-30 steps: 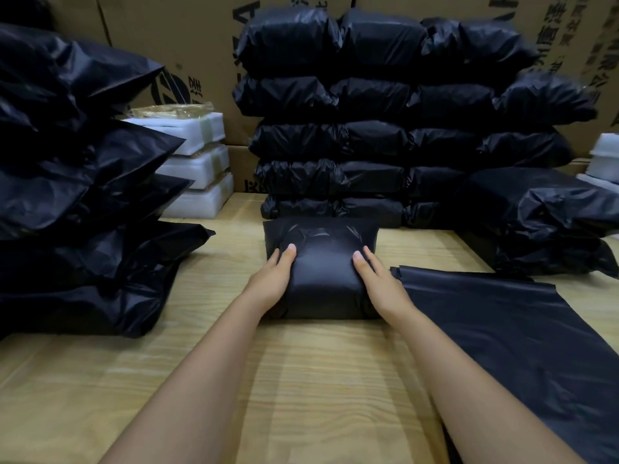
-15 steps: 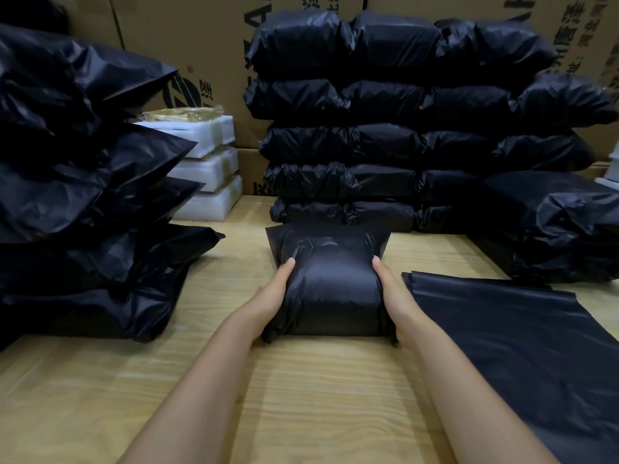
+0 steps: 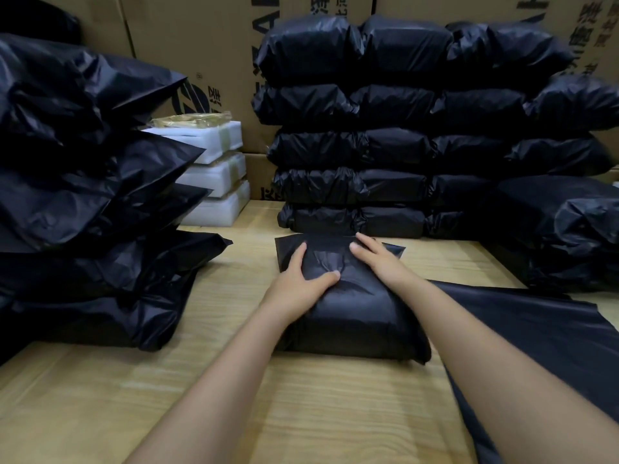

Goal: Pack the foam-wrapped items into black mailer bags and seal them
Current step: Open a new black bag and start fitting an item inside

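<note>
Mailer bag (image 3: 355,316) | left hand (image 3: 301,283), right hand (image 3: 378,259) pressing it, seemingly flat

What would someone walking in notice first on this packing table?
The wall of packed black mailer bags stacked at the back, with a looser pile on the left. In the middle, the left hand and right hand press flat on one bagged parcel. White foam-wrapped items stand out at back left, between the two heaps.

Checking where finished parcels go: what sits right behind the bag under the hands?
A stack of filled black mailer bags, five layers high, with cardboard boxes behind it. The stack hides the boxes' lower parts; bag contents are covered.
</note>
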Demonstrator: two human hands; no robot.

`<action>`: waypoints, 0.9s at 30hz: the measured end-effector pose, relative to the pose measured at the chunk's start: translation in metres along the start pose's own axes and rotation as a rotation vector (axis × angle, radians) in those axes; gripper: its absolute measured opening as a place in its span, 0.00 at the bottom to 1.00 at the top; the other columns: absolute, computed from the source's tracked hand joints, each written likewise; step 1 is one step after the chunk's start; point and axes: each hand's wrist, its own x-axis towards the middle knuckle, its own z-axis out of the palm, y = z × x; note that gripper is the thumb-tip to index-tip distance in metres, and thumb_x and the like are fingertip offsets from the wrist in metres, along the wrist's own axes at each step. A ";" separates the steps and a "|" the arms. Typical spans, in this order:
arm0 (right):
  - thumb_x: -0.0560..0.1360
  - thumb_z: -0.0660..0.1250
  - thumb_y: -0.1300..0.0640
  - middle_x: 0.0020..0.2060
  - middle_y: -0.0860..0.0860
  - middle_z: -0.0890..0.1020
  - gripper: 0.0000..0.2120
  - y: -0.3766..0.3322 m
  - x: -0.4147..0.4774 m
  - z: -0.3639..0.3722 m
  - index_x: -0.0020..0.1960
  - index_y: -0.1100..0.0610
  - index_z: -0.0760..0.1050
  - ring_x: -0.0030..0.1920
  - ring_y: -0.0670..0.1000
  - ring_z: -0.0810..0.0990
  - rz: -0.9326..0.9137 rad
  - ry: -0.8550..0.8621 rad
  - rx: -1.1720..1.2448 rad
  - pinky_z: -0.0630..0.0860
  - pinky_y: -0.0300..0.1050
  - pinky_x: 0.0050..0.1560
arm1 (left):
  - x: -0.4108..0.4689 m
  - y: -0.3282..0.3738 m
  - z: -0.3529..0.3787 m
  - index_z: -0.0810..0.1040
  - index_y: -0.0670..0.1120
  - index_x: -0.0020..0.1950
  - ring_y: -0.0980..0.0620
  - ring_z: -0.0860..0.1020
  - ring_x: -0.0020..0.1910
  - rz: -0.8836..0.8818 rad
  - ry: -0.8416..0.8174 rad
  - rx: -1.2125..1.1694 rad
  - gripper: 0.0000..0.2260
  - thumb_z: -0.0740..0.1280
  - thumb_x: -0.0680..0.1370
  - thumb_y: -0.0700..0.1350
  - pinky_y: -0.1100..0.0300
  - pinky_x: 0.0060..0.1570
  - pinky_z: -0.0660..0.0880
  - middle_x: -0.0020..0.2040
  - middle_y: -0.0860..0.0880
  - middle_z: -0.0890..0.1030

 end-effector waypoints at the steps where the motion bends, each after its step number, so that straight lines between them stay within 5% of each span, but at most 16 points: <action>1: 0.79 0.60 0.47 0.75 0.52 0.59 0.24 0.003 0.002 0.004 0.74 0.49 0.62 0.75 0.50 0.55 -0.003 -0.051 0.030 0.51 0.48 0.75 | 0.000 -0.003 0.005 0.52 0.62 0.75 0.46 0.65 0.71 -0.005 0.037 0.043 0.41 0.68 0.68 0.67 0.52 0.65 0.64 0.75 0.51 0.63; 9: 0.78 0.58 0.40 0.75 0.47 0.60 0.26 0.007 -0.001 0.000 0.75 0.43 0.59 0.74 0.49 0.58 0.045 -0.029 -0.010 0.53 0.43 0.71 | -0.004 -0.001 0.001 0.50 0.64 0.76 0.45 0.66 0.71 -0.043 -0.012 0.054 0.38 0.65 0.71 0.66 0.53 0.64 0.64 0.75 0.50 0.63; 12: 0.70 0.63 0.32 0.72 0.43 0.63 0.34 0.009 -0.021 -0.002 0.73 0.38 0.59 0.72 0.50 0.62 0.088 0.014 0.060 0.59 0.43 0.66 | -0.006 -0.003 0.000 0.54 0.64 0.75 0.45 0.64 0.72 -0.060 0.029 0.003 0.28 0.58 0.77 0.64 0.54 0.64 0.62 0.75 0.50 0.64; 14: 0.72 0.63 0.35 0.73 0.44 0.62 0.30 0.016 -0.032 0.000 0.72 0.35 0.59 0.73 0.50 0.61 0.099 0.006 0.141 0.59 0.45 0.69 | -0.005 -0.003 0.000 0.57 0.63 0.75 0.47 0.61 0.73 -0.056 0.030 -0.115 0.23 0.56 0.80 0.58 0.55 0.66 0.60 0.76 0.51 0.63; 19: 0.80 0.52 0.39 0.75 0.43 0.56 0.24 0.026 -0.054 0.008 0.75 0.39 0.55 0.75 0.47 0.55 0.127 0.033 0.322 0.51 0.45 0.73 | -0.016 -0.008 -0.004 0.62 0.51 0.75 0.45 0.67 0.70 -0.184 -0.004 -0.363 0.33 0.63 0.75 0.64 0.50 0.70 0.62 0.73 0.47 0.68; 22: 0.72 0.56 0.29 0.75 0.46 0.60 0.32 0.033 -0.075 0.013 0.73 0.39 0.60 0.74 0.51 0.57 0.226 0.165 0.305 0.53 0.49 0.73 | -0.036 -0.025 -0.006 0.59 0.52 0.76 0.45 0.48 0.77 -0.262 0.012 -0.200 0.40 0.56 0.71 0.73 0.46 0.75 0.45 0.78 0.47 0.55; 24: 0.59 0.59 0.21 0.75 0.48 0.59 0.46 0.037 -0.088 0.015 0.73 0.39 0.62 0.75 0.52 0.56 0.276 0.174 0.344 0.52 0.51 0.73 | -0.047 -0.034 -0.006 0.55 0.57 0.77 0.51 0.36 0.76 -0.250 -0.055 -0.295 0.39 0.55 0.70 0.74 0.48 0.74 0.37 0.79 0.52 0.46; 27: 0.56 0.61 0.20 0.73 0.45 0.64 0.47 0.036 -0.099 0.013 0.71 0.37 0.63 0.74 0.49 0.59 0.272 0.058 0.441 0.55 0.55 0.74 | -0.054 -0.034 -0.004 0.52 0.56 0.77 0.53 0.35 0.75 -0.215 -0.133 -0.358 0.44 0.57 0.66 0.74 0.49 0.73 0.37 0.78 0.53 0.43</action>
